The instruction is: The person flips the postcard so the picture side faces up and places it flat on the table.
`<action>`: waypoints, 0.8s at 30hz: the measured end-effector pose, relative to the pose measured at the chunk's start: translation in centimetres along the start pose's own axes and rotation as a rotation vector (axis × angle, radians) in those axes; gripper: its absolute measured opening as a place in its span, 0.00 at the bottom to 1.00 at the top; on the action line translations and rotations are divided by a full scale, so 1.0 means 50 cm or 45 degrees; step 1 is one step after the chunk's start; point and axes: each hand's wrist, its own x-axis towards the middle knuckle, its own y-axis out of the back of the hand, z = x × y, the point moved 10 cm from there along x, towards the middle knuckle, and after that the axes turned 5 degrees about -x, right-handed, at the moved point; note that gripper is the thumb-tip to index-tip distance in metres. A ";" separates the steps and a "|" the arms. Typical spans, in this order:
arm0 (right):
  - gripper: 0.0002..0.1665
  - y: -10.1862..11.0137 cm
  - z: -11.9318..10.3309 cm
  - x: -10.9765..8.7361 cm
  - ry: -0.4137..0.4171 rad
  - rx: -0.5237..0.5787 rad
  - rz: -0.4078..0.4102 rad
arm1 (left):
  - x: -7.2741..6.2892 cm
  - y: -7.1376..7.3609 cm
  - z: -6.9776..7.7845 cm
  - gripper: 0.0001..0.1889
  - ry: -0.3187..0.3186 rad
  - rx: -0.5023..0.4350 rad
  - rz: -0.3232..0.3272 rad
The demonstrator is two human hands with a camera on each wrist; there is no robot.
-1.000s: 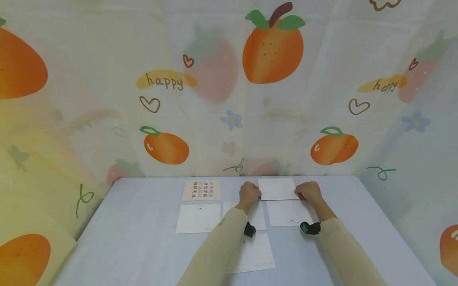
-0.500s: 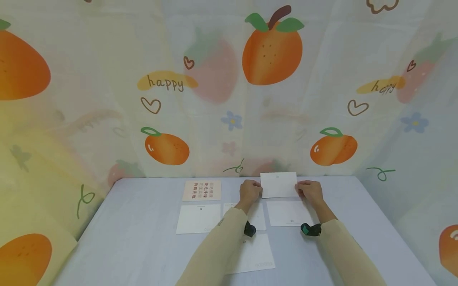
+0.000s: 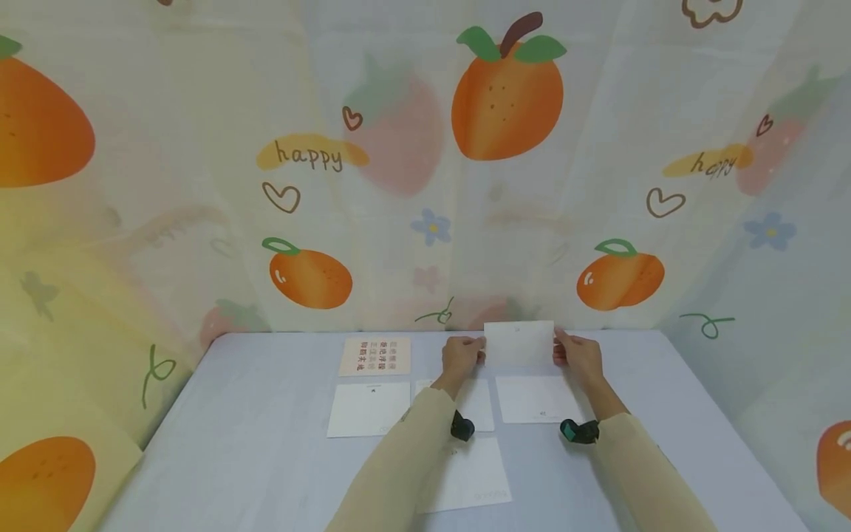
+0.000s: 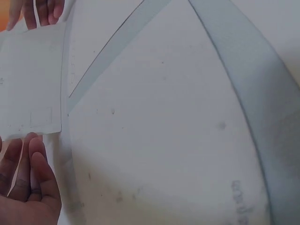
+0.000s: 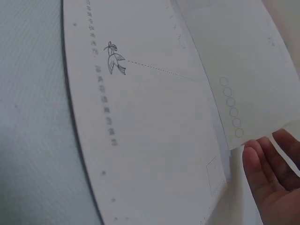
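A white postcard point(image 3: 519, 343) is held tilted up at the far edge of the table, before the fabric backdrop. My left hand point(image 3: 462, 358) pinches its left edge and my right hand point(image 3: 580, 358) its right edge. In the left wrist view, a faint stamp box shows near one corner of this postcard point(image 4: 35, 79), with fingers at both ends. A row of small circles is printed on the postcard point(image 5: 251, 70) in the right wrist view. Just in front lies another white postcard point(image 3: 537, 399), which bears a small bird drawing in the right wrist view.
Left of the hands lie a printed card with red and grey characters point(image 3: 375, 356) and a white postcard point(image 3: 368, 410). Another white card point(image 3: 475, 406) sits partly behind the left sleeve, and one more card point(image 3: 475, 473) is nearer. A fruit-patterned cloth point(image 3: 425, 148) hangs behind the table.
The held postcard has gone from nearly flat on the table to tilted up, its far edge raised. My right fingers have moved slightly higher along its right edge.
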 end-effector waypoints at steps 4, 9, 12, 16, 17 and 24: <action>0.38 0.001 -0.004 -0.002 0.002 0.023 0.002 | 0.000 0.007 0.005 0.16 0.008 -0.018 0.028; 0.41 0.001 -0.007 -0.002 0.017 0.077 0.018 | 0.001 0.011 0.002 0.17 0.038 -0.038 0.066; 0.42 0.002 -0.007 -0.004 0.012 0.099 0.019 | 0.001 0.011 0.004 0.17 0.054 -0.057 0.087; 0.42 0.002 -0.007 -0.007 -0.011 0.166 0.011 | -0.002 0.011 0.012 0.18 0.047 -0.090 0.094; 0.42 0.001 -0.007 -0.007 -0.012 0.184 0.003 | -0.003 0.011 0.015 0.18 0.041 -0.097 0.092; 0.42 0.000 -0.002 -0.009 -0.096 0.332 -0.063 | -0.012 0.013 0.031 0.19 0.012 -0.071 0.102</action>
